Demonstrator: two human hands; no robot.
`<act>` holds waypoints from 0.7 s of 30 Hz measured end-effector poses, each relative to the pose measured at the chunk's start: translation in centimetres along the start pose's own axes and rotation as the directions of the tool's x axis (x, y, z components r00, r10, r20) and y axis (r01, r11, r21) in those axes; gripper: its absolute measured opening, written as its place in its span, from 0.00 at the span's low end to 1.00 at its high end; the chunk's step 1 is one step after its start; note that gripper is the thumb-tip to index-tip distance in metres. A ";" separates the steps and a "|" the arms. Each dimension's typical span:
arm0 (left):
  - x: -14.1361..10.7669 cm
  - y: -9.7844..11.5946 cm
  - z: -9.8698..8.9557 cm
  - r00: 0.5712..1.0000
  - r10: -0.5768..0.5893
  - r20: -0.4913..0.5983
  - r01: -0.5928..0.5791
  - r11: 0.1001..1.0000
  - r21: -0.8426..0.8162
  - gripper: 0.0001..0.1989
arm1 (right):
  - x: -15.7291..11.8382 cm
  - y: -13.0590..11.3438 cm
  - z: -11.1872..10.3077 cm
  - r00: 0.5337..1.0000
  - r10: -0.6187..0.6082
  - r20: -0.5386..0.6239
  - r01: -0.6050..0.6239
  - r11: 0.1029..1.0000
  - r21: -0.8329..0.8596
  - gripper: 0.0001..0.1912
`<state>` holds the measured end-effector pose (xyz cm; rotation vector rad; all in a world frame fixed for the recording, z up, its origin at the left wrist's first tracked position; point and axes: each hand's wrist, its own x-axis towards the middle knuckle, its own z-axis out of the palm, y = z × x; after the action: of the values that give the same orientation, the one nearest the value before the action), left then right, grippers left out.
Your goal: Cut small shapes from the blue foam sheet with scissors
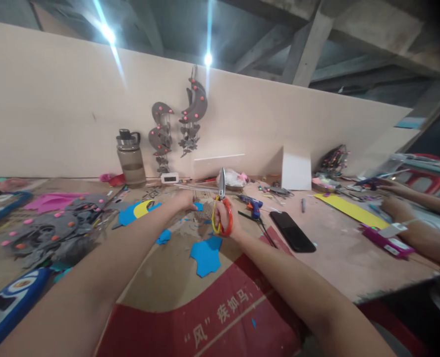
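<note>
My right hand (223, 217) grips a pair of scissors (222, 191) by its red and yellow handles, the blades pointing up and away from me. Farther left, my left hand (186, 201) is closed at a small blue piece (198, 206), which shows just past the fingers; it looks pinched there. Below the scissors a larger blue cut-out (207, 255) lies flat on the cardboard (156, 287). A smaller blue scrap (163, 237) rests beside my left forearm. Behind that forearm lies a blue and yellow shape (140, 210).
At right lie a blue glue gun (253, 206), a black phone (292, 231) and a yellow strip (350, 209). Another person's hand (394, 206) is at far right. Grey felt pieces (56, 228) pile up at left. A bottle (131, 161) stands by the wall.
</note>
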<state>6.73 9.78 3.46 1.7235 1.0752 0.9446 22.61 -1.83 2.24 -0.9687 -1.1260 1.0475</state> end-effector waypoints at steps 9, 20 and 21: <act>-0.4 0.7 -0.9 0.999 -0.039 0.007 0.038 0.987 0.154 0.17 | -0.4 -0.5 -0.2 0.998 -0.064 -0.014 0.064 0.998 -0.008 0.12; -8.9 2.0 -1.0 0.995 -0.062 0.082 0.085 0.949 -0.304 0.17 | -1.1 -1.7 1.0 0.994 -0.019 0.109 0.015 0.999 0.038 0.17; -9.4 1.9 -0.9 0.995 -0.066 0.079 0.087 0.950 -0.300 0.16 | -1.3 -1.8 1.1 0.994 -0.017 0.111 0.015 1.000 0.018 0.18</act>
<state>3.21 0.85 4.13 1.4407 0.8945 0.9417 21.63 -3.44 3.92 -0.8955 -1.2118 1.1075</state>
